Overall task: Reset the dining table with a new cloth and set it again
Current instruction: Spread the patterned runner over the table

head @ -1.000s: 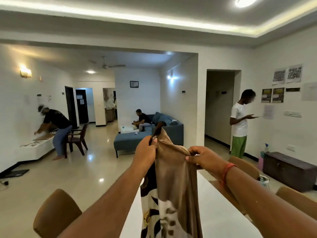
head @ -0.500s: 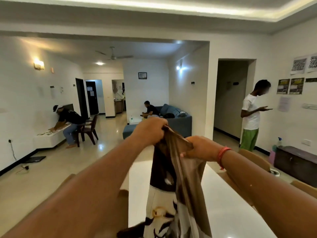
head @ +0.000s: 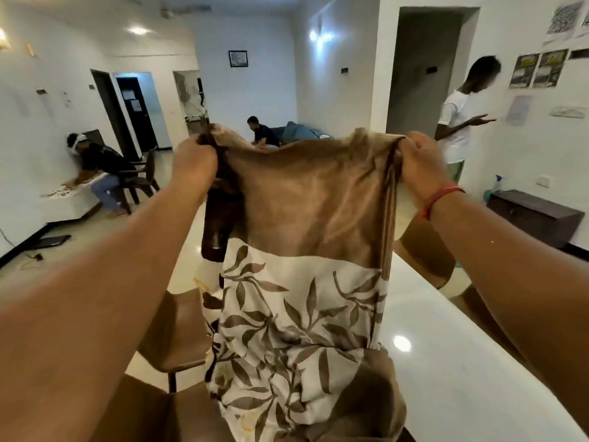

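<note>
A tablecloth (head: 306, 218), brown along the top with a white leaf-printed panel below, hangs spread in front of me. My left hand (head: 194, 164) grips its upper left corner and my right hand (head: 417, 164) grips its upper right corner, both raised at chest height. The cloth's lower part bunches above the near end of the white dining table (head: 446, 362), which lies bare to the right and below. The cloth hides the middle of the table.
Brown chairs stand on the table's left (head: 172, 333) and right (head: 424, 253). A person in a white shirt (head: 459, 122) stands at the right by a dark low cabinet (head: 535, 215). Two other people sit farther back, one at the left wall, one on a blue sofa.
My hands have moved apart, pulling the bunched cloth open into a wide sheet. My view has tipped down toward the table.
</note>
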The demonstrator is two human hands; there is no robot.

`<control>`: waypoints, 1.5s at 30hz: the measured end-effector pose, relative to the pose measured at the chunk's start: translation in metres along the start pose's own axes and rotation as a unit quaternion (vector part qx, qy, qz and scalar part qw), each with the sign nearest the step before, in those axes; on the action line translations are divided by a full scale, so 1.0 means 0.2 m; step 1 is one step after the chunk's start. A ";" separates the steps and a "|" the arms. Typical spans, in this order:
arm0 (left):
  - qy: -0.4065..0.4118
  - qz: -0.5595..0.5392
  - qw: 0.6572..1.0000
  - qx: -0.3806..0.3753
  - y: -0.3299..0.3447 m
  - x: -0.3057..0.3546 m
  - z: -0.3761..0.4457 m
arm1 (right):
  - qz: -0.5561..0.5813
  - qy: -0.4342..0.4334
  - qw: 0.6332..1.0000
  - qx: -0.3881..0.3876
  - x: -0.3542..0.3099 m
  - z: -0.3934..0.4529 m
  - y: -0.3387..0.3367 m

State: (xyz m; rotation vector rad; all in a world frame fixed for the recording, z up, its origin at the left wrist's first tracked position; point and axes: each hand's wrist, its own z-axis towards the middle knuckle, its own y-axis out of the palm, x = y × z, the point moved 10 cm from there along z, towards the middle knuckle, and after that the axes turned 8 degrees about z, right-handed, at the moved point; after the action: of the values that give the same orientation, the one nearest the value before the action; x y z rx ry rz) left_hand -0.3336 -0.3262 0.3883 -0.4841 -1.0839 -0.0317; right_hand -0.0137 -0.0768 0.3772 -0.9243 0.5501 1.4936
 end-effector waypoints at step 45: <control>0.220 0.188 0.925 -0.248 0.46 -0.06 -0.19 | -0.038 0.103 0.891 -0.440 0.36 -0.43 0.31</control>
State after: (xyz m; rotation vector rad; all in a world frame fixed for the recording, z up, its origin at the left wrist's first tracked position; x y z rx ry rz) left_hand -0.2833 -0.2612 0.3293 -1.0822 -0.5170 -0.0748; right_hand -0.0499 -0.1123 0.2589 -1.7964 -0.0661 1.5852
